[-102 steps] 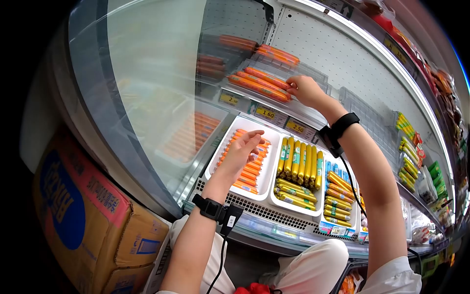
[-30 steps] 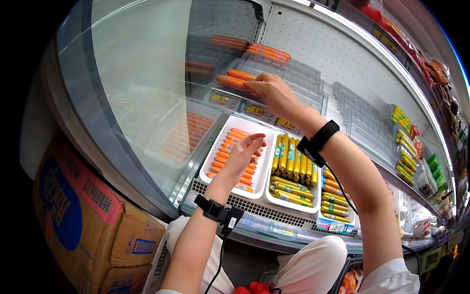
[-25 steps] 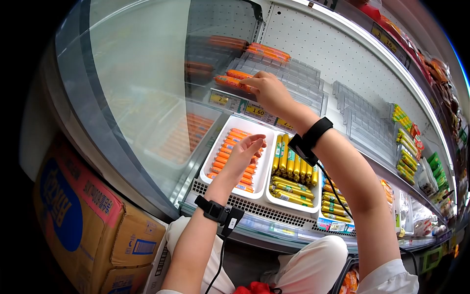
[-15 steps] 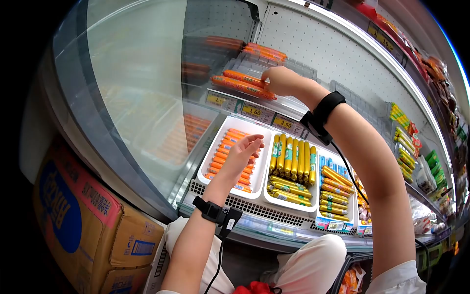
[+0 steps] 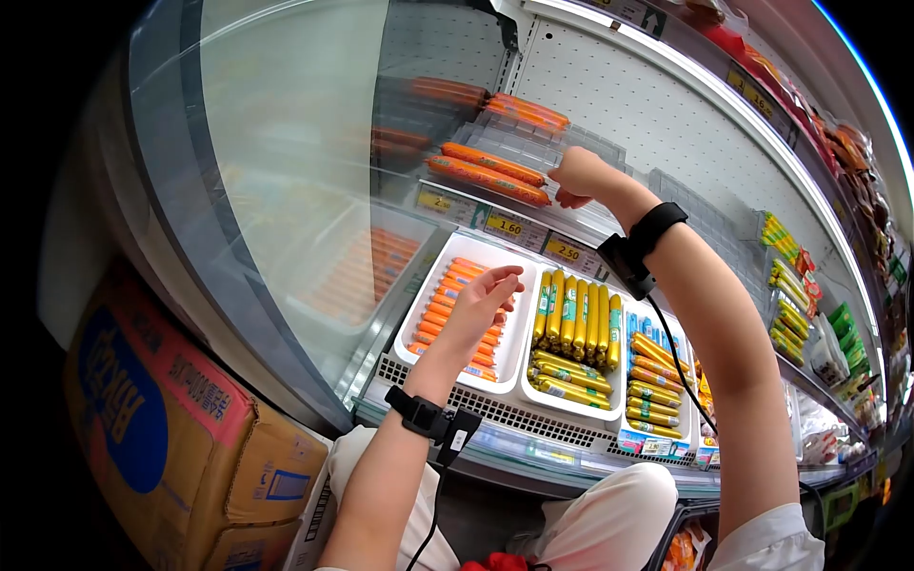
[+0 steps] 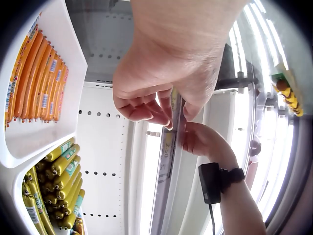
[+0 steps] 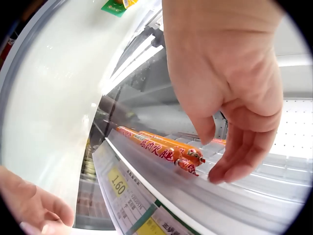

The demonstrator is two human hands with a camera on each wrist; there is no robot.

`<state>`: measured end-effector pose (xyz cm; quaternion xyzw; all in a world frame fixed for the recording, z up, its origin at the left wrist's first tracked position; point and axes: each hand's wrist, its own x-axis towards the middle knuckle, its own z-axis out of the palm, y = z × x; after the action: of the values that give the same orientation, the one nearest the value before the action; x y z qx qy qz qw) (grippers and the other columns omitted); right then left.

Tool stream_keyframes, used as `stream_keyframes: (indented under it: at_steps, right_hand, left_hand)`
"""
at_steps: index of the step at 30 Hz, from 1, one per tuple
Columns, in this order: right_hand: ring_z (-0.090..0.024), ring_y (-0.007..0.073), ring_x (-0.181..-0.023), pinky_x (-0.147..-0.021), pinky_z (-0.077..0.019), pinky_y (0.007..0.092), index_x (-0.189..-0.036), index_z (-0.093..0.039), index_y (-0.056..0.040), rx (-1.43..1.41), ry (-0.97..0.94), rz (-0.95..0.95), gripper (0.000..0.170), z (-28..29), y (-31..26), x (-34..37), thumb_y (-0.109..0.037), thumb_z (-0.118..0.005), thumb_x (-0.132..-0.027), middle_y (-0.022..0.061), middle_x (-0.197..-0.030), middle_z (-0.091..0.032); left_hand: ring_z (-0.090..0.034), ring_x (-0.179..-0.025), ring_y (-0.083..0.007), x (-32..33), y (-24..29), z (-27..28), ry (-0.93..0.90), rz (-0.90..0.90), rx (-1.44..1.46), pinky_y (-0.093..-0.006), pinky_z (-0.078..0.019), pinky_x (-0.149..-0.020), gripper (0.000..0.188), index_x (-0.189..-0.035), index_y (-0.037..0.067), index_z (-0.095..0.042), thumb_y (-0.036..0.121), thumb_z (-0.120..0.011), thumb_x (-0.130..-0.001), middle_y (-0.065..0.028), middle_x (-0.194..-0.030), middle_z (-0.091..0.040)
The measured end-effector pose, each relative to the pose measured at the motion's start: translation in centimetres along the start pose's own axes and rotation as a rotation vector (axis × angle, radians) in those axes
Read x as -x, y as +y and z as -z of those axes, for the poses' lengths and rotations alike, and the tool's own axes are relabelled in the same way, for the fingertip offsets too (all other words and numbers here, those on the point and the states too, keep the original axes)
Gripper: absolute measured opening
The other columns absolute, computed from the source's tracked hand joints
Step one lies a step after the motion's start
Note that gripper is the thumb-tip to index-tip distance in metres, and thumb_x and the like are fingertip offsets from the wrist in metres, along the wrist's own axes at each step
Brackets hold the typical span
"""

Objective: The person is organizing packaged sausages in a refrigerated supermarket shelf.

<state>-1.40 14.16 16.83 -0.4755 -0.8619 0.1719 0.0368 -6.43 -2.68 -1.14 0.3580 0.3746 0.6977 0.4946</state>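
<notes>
Observed from where I stand: a lit display case (image 5: 657,124) with a perforated back panel and a glass door (image 5: 286,124) at its left; a cardboard box (image 5: 181,409) stands on the near side of that door. Inside, a shelf (image 5: 514,136) with clear ribbed dividers carries orange sausages. Below its front edge is a row of white trays: the leftmost tray (image 5: 515,338) holds smaller orange sausages, the next tray (image 5: 571,408) gold-wrapped ones. Both hands are empty. The right hand (image 5: 587,179) is by the shelf's front edge, fingers loosely bent, thumb and fingertips moderately apart. The left hand (image 5: 479,303) hangs relaxed over the leftmost tray, fingers slightly curved. The front pair of sausages (image 5: 490,181) lies side by side on the shelf, long axes roughly parallel to its front edge. Governing relation: the pair lies immediately left of the right hand, its near ends just beside thumb and fingertips, with a narrow gap showing in the right wrist view; the left hand is lower and well apart. In my judgement, a grip from here would meet the ends, not the middles. Smallest items noted: yellow price labels (image 5: 511,226) along the front edge.
</notes>
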Motion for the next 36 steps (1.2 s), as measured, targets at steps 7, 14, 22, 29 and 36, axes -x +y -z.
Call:
stream_keyframes:
  at_steps: [7, 14, 22, 29, 36]
  right_hand:
    - [-0.064, 0.0225, -0.062, -0.048, -0.0526, 0.0301, -0.087, -0.058, 0.0077, -0.27, 0.02, 0.076, 0.022, -1.2, 0.7, 0.3, -0.007, -0.041, -0.083, 0.018, -0.077, -0.064]
    - [-0.065, 0.0213, -0.065, -0.051, -0.053, 0.0302, -0.089, -0.057, 0.0088, -0.288, 0.039, 0.035, 0.02, -1.2, 1.2, 0.2, -0.006, -0.045, -0.082, 0.0169, -0.079, -0.064]
    - [-0.059, 0.0322, -0.091, -0.076, -0.0477, 0.0356, -0.11, -0.047, 0.0066, 0.016, 0.395, 0.323, 0.035, -2.5, 1.2, 1.7, -0.01, -0.047, -0.079, 0.0221, -0.097, -0.059]
    - [-0.055, 0.0334, -0.089, -0.079, -0.0436, 0.0365, -0.098, -0.058, -0.0011, 0.086, 0.503, 0.582, 0.023, -5.3, 0.5, 3.6, -0.011, -0.048, -0.079, 0.0176, -0.094, -0.057]
    - [-0.056, 0.0323, -0.076, -0.068, -0.0456, 0.0394, -0.083, -0.057, -0.0011, 0.101, 0.359, 0.958, 0.012, -13.2, 2.5, 7.8, -0.007, -0.05, -0.076, 0.016, -0.081, -0.056]
  left_hand:
    - [-0.044, -0.069, -0.0028, -0.1, 0.0, -0.4, -0.002, 0.019, -0.015, -0.0164, -0.0371, -0.06, 0.034, -0.109, 0.009, -0.054, 0.031, -0.058, -0.083, 0.0028, -0.089, -0.056]
    - [-0.045, -0.069, -0.003, 0.2, 0.1, -0.3, 0.02, 0.019, -0.022, -0.016, -0.037, -0.06, 0.033, -0.109, 0.009, -0.054, 0.03, -0.056, -0.084, 0.0032, -0.088, -0.056]
    - [-0.043, -0.068, -0.0029, -0.3, 0.7, 1.4, 0.17, 0.002, 0.113, -0.0179, -0.036, -0.061, 0.025, -0.105, 0.009, -0.055, 0.024, -0.056, -0.085, 0.0043, -0.085, -0.052]
    - [-0.042, -0.063, -0.0053, -0.7, 0.5, 2.7, 0.305, -0.018, 0.285, -0.0196, -0.035, -0.055, 0.02, -0.102, 0.008, -0.055, 0.018, -0.054, -0.085, 0.0026, -0.081, -0.05]
    - [-0.043, -0.057, -0.0058, -1.1, 1.1, 5.1, 0.462, -0.023, 0.496, -0.0206, -0.0342, -0.052, 0.015, -0.095, 0.009, -0.056, 0.018, -0.053, -0.083, 0.0046, -0.073, -0.051]
